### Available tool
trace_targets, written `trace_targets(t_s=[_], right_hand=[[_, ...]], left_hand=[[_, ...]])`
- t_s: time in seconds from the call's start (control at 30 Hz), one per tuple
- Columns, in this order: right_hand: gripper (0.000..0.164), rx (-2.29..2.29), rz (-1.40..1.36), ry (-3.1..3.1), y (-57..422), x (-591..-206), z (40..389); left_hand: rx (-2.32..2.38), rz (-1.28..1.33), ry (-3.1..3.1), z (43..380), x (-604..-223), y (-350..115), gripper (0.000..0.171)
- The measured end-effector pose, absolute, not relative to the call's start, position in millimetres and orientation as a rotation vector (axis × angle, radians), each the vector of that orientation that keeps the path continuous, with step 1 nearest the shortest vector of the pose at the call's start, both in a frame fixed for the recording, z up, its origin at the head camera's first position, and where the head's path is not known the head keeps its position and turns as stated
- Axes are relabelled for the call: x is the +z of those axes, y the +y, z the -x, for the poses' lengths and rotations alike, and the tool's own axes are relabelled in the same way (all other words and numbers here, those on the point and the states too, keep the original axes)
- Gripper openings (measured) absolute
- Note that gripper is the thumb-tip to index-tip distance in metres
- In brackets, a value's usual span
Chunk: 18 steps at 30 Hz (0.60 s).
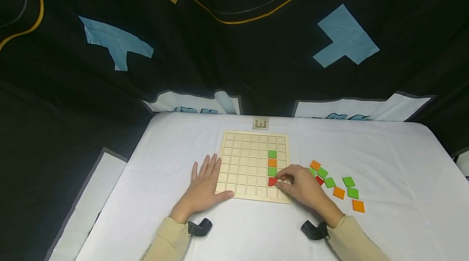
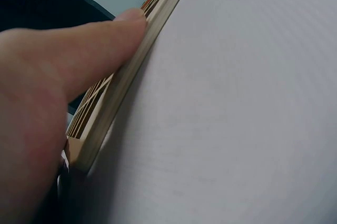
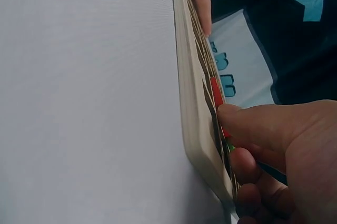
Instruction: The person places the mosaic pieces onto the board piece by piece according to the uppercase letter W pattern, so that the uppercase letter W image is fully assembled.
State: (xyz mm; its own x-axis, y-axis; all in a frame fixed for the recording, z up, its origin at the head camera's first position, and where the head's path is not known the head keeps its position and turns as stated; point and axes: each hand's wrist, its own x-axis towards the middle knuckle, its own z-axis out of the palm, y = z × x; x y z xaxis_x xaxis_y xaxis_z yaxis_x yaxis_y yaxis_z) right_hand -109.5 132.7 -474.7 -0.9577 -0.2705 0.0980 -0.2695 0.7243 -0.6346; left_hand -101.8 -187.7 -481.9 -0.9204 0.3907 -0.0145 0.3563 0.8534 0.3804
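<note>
A square wooden grid board (image 1: 234,167) lies on the white table. My left hand (image 1: 200,191) rests with fingers spread at its left side, the thumb (image 2: 113,40) on the front edge. Near the board's front right, my right hand (image 1: 305,187) pinches a red tile (image 1: 271,181) at a cell, as the right wrist view shows with the thumb on the red tile (image 3: 216,91). Behind it in the same column sit a green tile (image 1: 272,172), an orange tile (image 1: 272,163) and another green tile (image 1: 272,154). The fingertips partly cover the red tile's right side.
Several loose tiles lie right of the board, among them an orange tile (image 1: 358,206), a green tile (image 1: 348,181) and a red tile (image 1: 320,180), partly behind the right hand. A small printed grid card (image 1: 261,123) lies beyond the board. Dark cloth (image 1: 256,65) hangs behind the table.
</note>
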Motion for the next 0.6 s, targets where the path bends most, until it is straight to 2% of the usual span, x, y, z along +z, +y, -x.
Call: trace_targets(t_s=[0.6], right_hand=[[0.015, -1.07, 0.458, 2.924, 127.6, -472.5, 111.2]], left_hand=[[0.588, -0.605, 2.941, 101.9, -483.5, -187.9, 0.111]])
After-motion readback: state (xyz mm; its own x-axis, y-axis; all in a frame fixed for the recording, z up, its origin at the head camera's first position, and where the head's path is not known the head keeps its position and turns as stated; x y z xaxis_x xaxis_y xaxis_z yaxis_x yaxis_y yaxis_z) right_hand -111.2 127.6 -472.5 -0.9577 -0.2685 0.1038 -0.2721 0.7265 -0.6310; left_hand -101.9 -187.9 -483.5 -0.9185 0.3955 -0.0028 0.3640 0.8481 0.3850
